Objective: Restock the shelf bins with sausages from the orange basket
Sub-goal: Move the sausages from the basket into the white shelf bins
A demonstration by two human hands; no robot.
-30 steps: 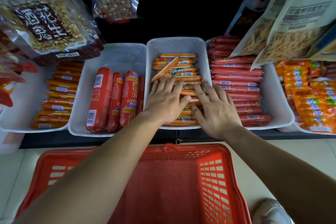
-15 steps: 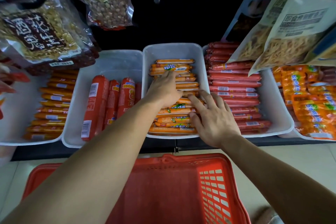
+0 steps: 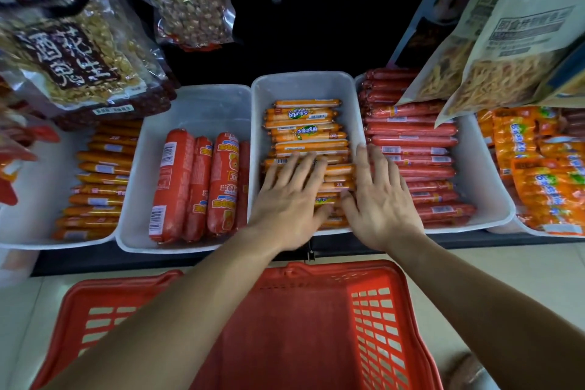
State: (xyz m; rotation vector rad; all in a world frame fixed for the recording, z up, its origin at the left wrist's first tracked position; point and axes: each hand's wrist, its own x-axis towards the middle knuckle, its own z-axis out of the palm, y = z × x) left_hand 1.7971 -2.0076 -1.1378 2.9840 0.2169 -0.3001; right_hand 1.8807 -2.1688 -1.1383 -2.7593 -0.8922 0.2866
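A white middle bin (image 3: 304,84) on the shelf holds a stack of thin orange sausages (image 3: 305,128) lying crosswise. My left hand (image 3: 289,199) lies flat on the near part of that stack, fingers straight and spread. My right hand (image 3: 378,199) rests flat over the bin's right wall, its thumb touching the orange sausages. Neither hand holds anything. The orange basket (image 3: 373,320) stands on the floor below the shelf, under my forearms; the part of its inside that shows has no sausages in it.
Left of the middle bin, a white bin (image 3: 196,104) holds thick red sausages (image 3: 172,187). Further left lie orange sticks (image 3: 101,180). On the right are dark red sausages (image 3: 411,149) and orange packs (image 3: 538,168). Snack bags (image 3: 79,63) hang overhead.
My left hand drew back from the far sausages toward the front of the stack and flattened. My right hand shifted slightly right, onto the bin's wall. The skewed sausage now lies straight.
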